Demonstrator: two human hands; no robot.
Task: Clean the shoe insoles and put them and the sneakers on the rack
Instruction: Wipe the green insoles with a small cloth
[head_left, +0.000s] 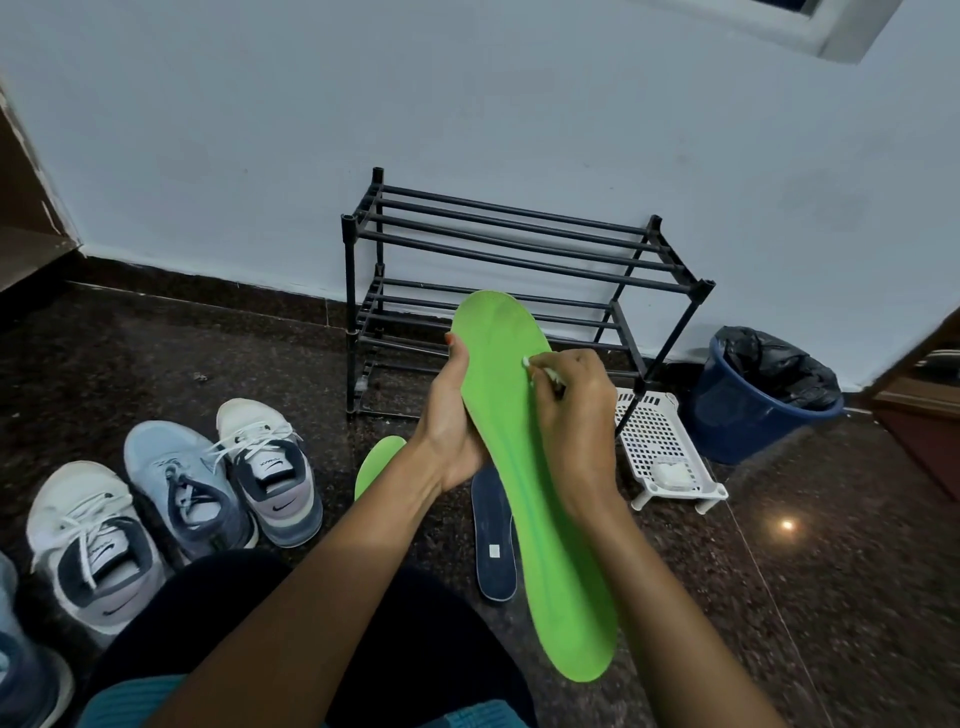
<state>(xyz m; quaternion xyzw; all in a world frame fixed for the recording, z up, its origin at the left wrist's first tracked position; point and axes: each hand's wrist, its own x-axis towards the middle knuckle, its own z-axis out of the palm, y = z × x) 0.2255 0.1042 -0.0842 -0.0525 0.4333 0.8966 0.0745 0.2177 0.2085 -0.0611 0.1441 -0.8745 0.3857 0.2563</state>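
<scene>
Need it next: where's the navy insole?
The navy insole lies on the floor, centre of the head view, beside the held green insole, left of the white basket.

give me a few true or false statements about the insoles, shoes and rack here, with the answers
1. The left hand holds a green insole up off the floor. True.
2. The right hand is empty. False: its fingers pinch a small white wipe against the insole.
3. Sneakers already sit on the black rack. False: its bars are bare; the sneakers are on the floor to the left.
4. A dark blue insole lies on the floor. True.
5. The blue bin is left of the rack. False: it stands to its right.
</scene>
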